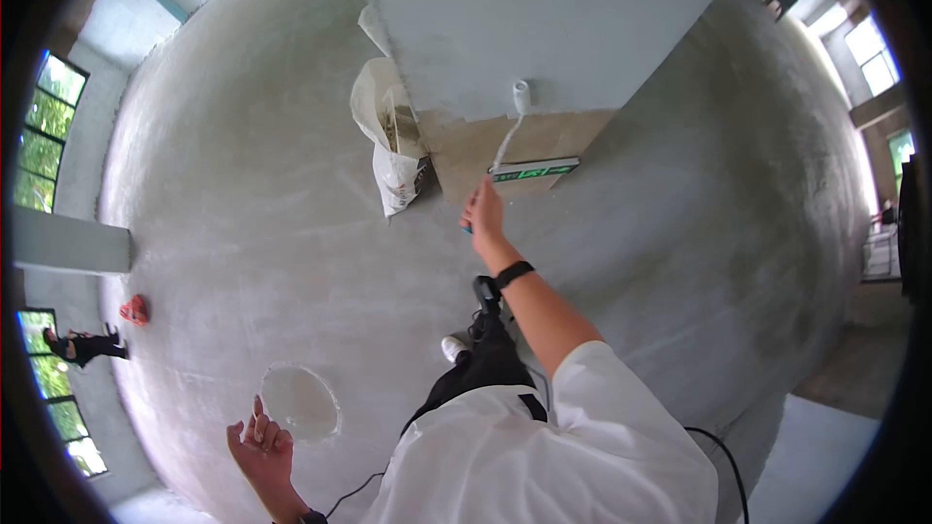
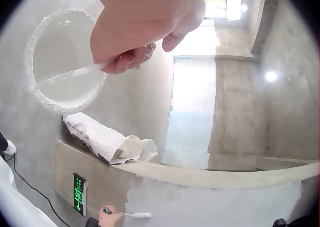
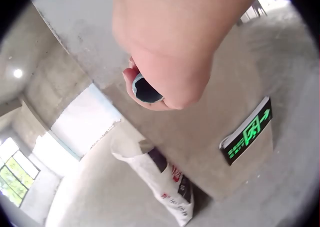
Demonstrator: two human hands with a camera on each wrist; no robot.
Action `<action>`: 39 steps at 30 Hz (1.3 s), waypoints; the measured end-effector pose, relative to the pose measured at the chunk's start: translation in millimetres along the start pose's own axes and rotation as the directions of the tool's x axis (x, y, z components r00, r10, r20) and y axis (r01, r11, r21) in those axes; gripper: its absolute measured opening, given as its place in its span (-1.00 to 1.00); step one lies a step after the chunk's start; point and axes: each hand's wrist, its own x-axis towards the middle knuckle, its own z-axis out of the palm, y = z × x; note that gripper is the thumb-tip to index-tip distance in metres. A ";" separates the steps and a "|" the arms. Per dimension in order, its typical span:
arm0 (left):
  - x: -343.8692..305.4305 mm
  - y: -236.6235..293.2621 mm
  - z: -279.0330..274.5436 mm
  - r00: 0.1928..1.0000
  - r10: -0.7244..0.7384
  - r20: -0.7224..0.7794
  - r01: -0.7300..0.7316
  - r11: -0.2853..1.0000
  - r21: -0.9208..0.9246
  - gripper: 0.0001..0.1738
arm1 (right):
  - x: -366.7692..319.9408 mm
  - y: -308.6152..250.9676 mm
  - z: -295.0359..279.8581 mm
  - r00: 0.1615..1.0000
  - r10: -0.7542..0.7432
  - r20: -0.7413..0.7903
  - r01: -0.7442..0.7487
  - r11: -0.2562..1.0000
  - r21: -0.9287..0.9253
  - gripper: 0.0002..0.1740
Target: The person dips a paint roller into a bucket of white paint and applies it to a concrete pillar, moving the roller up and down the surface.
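Observation:
My right hand [image 1: 485, 218] [image 3: 165, 61] grips the handle [image 3: 146, 89] of a small paint roller. The white roller head [image 1: 521, 95] [image 2: 142, 215] rests on the pillar face [image 1: 495, 29] within its pale painted part, above a bare brown band. My left hand [image 1: 260, 446] [image 2: 145, 24] holds the white strap handle [image 2: 70, 77] of a round bucket [image 1: 335, 408] [image 2: 42, 97]. Whitish liquid lies inside the bucket, and its rim is crusted. Smears of white mark the left fingers. The roller head is hidden in the right wrist view.
A lit green exit sign [image 1: 534, 171] [image 2: 80, 194] [image 3: 247, 132] is mounted low on the pillar. Beside the pillar stands an open white sack [image 1: 396, 170] [image 2: 102, 137] [image 3: 165, 187]. A person [image 1: 85, 345] and a red bag [image 1: 134, 311] are far left. Cables run near my body.

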 end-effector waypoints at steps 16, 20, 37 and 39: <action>111.3 -66.7 -118.3 0.992 -0.123 0.000 0.123 0.989 0.081 -0.65 | 49.0 -157.0 -83.3 0.975 -0.167 -0.148 0.187 0.973 0.134 -0.43; 149.7 -105.7 -131.0 0.988 -0.154 0.016 0.153 0.985 0.075 -0.67 | 69.4 -30.8 -39.7 0.907 -0.388 -0.164 0.366 0.919 -0.148 -0.44; 185.3 -154.2 -85.8 0.926 -0.264 0.271 0.244 0.964 0.103 -0.80 | 2.4 -36.5 -62.0 0.750 -0.604 0.269 0.528 0.302 -0.793 -0.67; 180.3 -156.0 -78.8 0.925 -0.274 0.264 0.259 0.962 0.089 -0.82 | -7.6 -59.3 -29.2 0.662 -0.655 0.365 0.685 0.331 -0.648 -0.72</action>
